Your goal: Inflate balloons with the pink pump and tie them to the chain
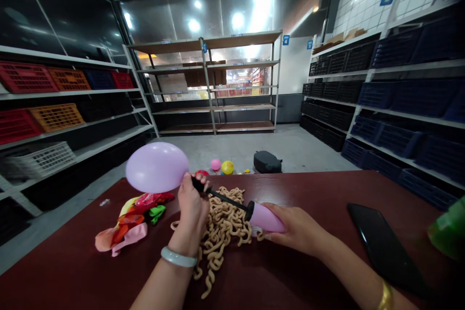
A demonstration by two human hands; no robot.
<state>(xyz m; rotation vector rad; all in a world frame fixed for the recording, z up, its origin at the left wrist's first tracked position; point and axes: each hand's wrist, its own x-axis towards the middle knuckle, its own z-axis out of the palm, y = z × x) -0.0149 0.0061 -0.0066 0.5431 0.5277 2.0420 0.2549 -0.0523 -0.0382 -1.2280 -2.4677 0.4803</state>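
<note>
A partly inflated lilac balloon sits at the nozzle end of a hand pump. My left hand is closed around that end, with the balloon's neck at the fingers. The balloon pump has a pink body and a black rod, which is drawn well out. Around the pink body my right hand is wrapped. Beneath the pump lies a tan knotted rope or cord in a loose heap. Left of my left wrist is a pile of limp balloons in red, orange, yellow, pink and green.
On the brown table, a black phone-like slab lies at the right, near a blurred green object. Beyond the far edge, a pink balloon, a yellow balloon and a dark bag are on the floor. Crate-filled shelves flank both sides.
</note>
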